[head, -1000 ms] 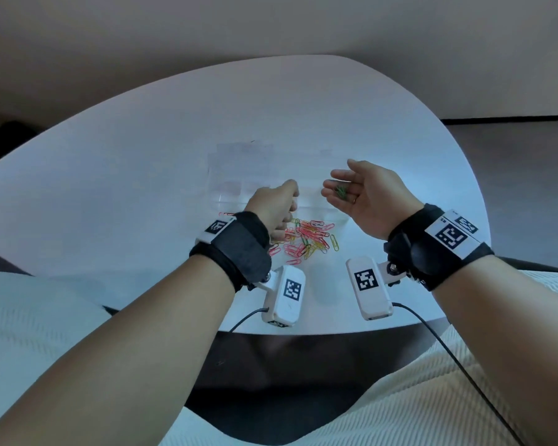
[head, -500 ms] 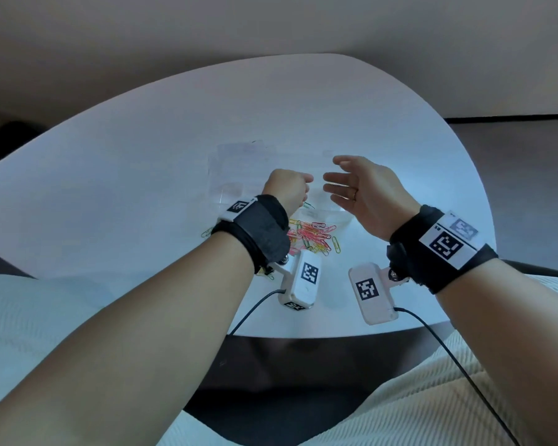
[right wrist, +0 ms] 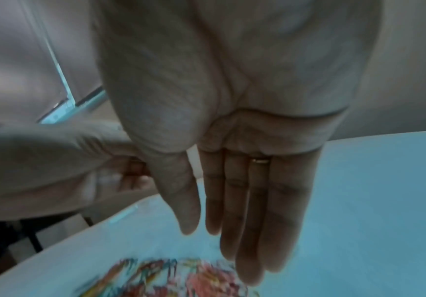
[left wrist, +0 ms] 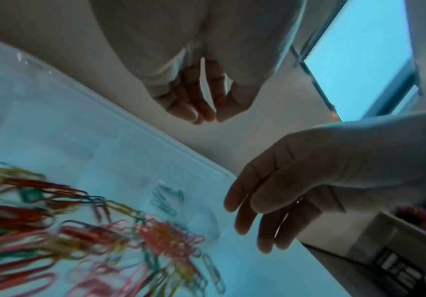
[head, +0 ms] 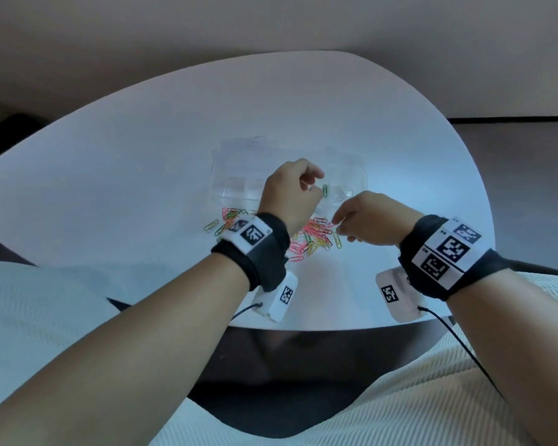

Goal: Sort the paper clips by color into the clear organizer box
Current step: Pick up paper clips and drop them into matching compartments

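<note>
The clear organizer box (head: 239, 188) lies on the white table, just beyond a loose pile of paper clips (head: 313, 236) in red, pink, yellow and green. My left hand (head: 314, 185) hovers over the box with curled fingers, thumb against fingertips (left wrist: 207, 116), and nothing shows between them. A green clip (head: 325, 190) sits just right of those fingers, and several dark clips (left wrist: 166, 201) lie in one compartment. My right hand (head: 337, 222) reaches down to the pile's right edge with straight, empty fingers (right wrist: 232, 251).
The white rounded table (head: 142, 172) has its near edge just under my wrists. A few stray clips (head: 213, 225) lie left of the pile. Cables hang from both wrist cameras off the table's front.
My left hand rose from the pile and moved forward over the box. My right hand turned palm down and dropped to the pile; the green clips on its palm are gone.
</note>
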A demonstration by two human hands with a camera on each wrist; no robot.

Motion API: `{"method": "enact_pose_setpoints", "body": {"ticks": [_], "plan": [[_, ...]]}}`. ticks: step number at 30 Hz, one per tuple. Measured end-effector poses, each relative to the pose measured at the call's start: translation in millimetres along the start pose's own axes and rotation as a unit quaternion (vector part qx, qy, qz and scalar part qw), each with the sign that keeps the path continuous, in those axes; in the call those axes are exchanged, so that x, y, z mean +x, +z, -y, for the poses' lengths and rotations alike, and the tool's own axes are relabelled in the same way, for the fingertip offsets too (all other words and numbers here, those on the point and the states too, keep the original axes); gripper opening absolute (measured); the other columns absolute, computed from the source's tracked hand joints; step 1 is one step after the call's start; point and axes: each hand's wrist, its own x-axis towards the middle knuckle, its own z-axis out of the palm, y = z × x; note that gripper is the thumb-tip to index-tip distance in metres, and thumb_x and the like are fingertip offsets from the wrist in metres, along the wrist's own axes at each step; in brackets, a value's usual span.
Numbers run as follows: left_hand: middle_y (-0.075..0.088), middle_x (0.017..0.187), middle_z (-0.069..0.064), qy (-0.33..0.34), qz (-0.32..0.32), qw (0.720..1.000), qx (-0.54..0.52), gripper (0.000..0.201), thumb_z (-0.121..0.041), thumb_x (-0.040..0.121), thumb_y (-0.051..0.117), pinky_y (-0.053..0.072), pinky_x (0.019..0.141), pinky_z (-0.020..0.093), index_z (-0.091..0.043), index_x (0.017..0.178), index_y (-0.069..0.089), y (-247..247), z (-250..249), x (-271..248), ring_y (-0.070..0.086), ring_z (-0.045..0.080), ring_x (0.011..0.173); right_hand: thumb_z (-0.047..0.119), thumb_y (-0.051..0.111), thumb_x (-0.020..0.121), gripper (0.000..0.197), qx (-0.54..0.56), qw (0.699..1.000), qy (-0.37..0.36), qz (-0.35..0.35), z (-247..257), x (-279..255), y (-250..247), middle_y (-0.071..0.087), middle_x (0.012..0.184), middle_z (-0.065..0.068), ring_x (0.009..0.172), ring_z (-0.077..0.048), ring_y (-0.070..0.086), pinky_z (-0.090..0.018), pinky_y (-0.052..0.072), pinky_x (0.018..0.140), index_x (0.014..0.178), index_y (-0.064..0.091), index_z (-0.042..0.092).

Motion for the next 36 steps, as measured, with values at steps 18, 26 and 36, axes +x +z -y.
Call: {"method": "enact_pose_setpoints", "body": {"ticks": [18, 26, 36], "plan": [[0.054, 0.109, 0.004, 0.040, 0.140, 0.967, 0.210, 0.025, -0.019, 0.088, 0.062, 0.040, 0.077, 0.026, -0.012, 0.112, 0.060, 37, 77, -51, 0.052, 0.019, 0.094, 0.014, 0.071, 0.073, 0.021, -0.007, 0.993, 0.046, -0.111, -25, 26, 53, 0.067, 0.099, -0.006, 0.081, -0.024, 0.066, -0.034, 0.058, 0.072, 0.092, 0.066, 0.022], [0.070, 0.096, 0.005, -0.023, 0.120, 0.962, 0.243, 0.017, -0.021, 0.086, 0.063, 0.049, 0.075, 0.030, -0.014, 0.100, 0.069, 35, 69, -29, 0.062, 0.024, 0.091, 0.019, 0.077, 0.071, 0.021, 0.038, 0.994, 0.067, -0.083, -25, 25, 53, 0.066, 0.091, -0.003, 0.080, -0.022, 0.064, -0.029, 0.054, 0.070, 0.090, 0.068, 0.017], [0.064, 0.070, -0.012, -0.105, 0.008, 0.994, 0.032, 0.006, -0.017, 0.081, 0.070, 0.049, 0.070, 0.021, -0.019, 0.075, 0.069, 13, 73, -31, 0.061, 0.009, 0.071, -0.005, 0.064, 0.082, 0.007, 0.318, 0.944, 0.081, 0.021, -29, 23, 45, 0.066, 0.072, -0.017, 0.066, -0.026, 0.066, -0.035, 0.060, 0.078, 0.076, 0.067, -0.001]]}}
